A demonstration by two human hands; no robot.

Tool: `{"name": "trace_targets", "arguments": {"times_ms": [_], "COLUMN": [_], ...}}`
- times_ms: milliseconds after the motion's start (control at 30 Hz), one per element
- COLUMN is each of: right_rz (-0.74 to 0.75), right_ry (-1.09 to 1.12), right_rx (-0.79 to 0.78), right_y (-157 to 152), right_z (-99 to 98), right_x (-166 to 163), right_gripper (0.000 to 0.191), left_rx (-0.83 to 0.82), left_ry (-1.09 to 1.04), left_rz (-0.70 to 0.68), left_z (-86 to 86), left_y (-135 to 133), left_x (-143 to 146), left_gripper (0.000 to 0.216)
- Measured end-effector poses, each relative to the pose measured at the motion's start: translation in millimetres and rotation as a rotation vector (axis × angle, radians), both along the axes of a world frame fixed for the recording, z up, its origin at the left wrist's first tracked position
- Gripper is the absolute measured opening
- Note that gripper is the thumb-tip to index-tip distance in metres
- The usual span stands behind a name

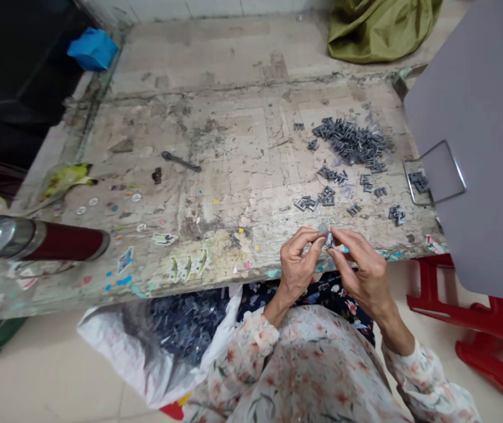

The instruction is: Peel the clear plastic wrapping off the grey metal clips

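Above the front edge of the worn table, my left hand (pixel 298 258) and my right hand (pixel 362 263) meet, fingertips pinched on a small grey plastic piece (pixel 329 239). A clear, pale bit shows at the left fingertips; whether it is part of the same piece I cannot tell. Beyond my hands lies a pile of dark grey plastic pieces (pixel 357 141), with small loose clusters nearer to me, such as the grey cluster (pixel 308 203). A white sack (pixel 119 346) holding many dark bluish pieces sits open below the table edge, left of my lap.
A dark red thermos (pixel 64 239) lies at the left of the table (pixel 234 147). A dark rod-like tool (pixel 181 161) rests mid-left. Olive cloth (pixel 379 29) is at the back right. At right are a grey panel (pixel 485 129) with a wire handle and red stools (pixel 476 317).
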State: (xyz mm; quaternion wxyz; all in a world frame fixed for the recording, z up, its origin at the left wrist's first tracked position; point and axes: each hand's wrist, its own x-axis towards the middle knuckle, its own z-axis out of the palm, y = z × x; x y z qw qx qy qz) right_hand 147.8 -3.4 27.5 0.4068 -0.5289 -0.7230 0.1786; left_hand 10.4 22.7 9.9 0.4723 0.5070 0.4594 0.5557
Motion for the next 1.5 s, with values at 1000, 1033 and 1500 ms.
{"name": "trace_targets", "arguments": {"times_ms": [1000, 1033, 1500], "right_rz": [-0.070, -0.087, -0.540], "right_ry": [-0.290, -0.361, -0.723], "right_rx": [0.201, 0.240, 0.192], "right_y": [-7, -13, -160], "right_z": [38.1, 48.9, 163.6], "right_x": [31, 38, 58], "right_gripper": [0.030, 0.031, 0.042], "left_rx": [-0.017, -0.009, 0.248], "left_ry": [0.036, 0.020, -0.035], "left_rz": [-0.277, -0.338, -1.239], "left_z": [21.7, 27.8, 122.6], "left_y": [12, 11, -37], "left_x": [20, 27, 94], "left_gripper": [0.017, 0.018, 0.027]}}
